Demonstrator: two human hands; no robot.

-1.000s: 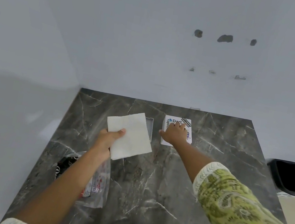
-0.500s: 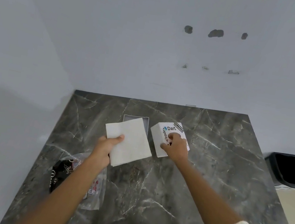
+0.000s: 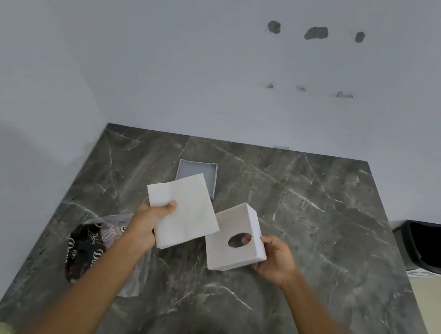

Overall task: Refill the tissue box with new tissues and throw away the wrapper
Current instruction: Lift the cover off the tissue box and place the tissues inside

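Observation:
My left hand (image 3: pixel 149 223) grips a stack of white tissues (image 3: pixel 184 213) by its near-left corner, held above the table. My right hand (image 3: pixel 275 260) holds the white tissue box (image 3: pixel 234 234) lifted and tilted, its face with the oval opening turned up toward me; a fingertip shows through the hole. The tissues' right edge overlaps the box's left corner. The clear wrapper with black and red print (image 3: pixel 89 249) lies flat on the table under my left forearm.
A shallow grey square lid or tray (image 3: pixel 198 170) lies on the dark marble table (image 3: pixel 308 211) behind the tissues. A black bin (image 3: pixel 437 249) stands on the floor past the table's right edge. White walls close off the back and left.
My right hand has lifted the box off the table, brought it nearer and turned it so the holed face points up. The tissues in my left hand moved slightly nearer, beside the box.

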